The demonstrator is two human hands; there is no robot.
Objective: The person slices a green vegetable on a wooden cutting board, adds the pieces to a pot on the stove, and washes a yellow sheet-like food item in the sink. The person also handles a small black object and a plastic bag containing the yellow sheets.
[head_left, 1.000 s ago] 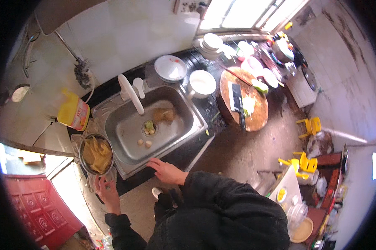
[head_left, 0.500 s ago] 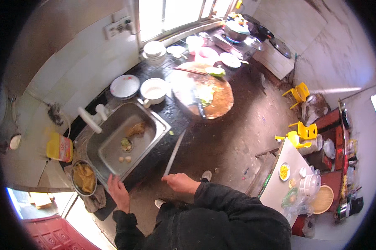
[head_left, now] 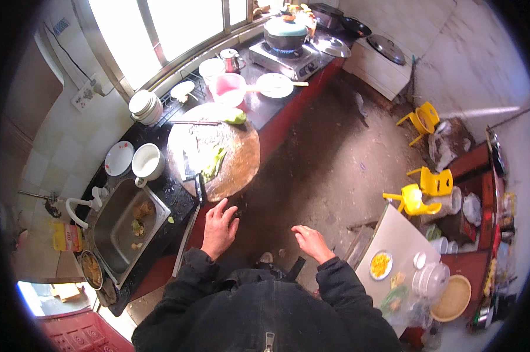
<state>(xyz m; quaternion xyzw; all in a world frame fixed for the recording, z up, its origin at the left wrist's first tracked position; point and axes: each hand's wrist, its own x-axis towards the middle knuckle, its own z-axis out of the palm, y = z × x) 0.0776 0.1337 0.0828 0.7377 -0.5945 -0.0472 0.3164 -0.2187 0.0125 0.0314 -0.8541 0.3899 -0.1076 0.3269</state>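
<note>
My left hand (head_left: 219, 230), fingers spread, is just below the black handle (head_left: 200, 189) of a kitchen knife, apart from it. The knife's blade, washed out by glare, lies on a round wooden chopping board (head_left: 244, 155). Cut green vegetable pieces (head_left: 213, 164) are next to the blade. A larger green vegetable (head_left: 234, 115) and dark chopsticks (head_left: 194, 122) rest toward the board's far side. To the right, my right hand (head_left: 313, 242) hovers over the floor with fingers loosely stretched, nothing in it. A pale upright edge (head_left: 186, 242) stands out at the counter front, left of my left hand.
Left is a steel sink (head_left: 115, 226) with food scraps, a white pot (head_left: 148, 162) and a plate (head_left: 119, 158). A lidded pot (head_left: 285, 36) sits over a lit burner (head_left: 285, 58). Right stands a table (head_left: 388, 232) with dishes; yellow chairs (head_left: 414, 200) are beyond.
My view has shifted right along the counter. My right hand has left the pale edge and opened. My left hand has moved from beside the sink to near the knife handle.
</note>
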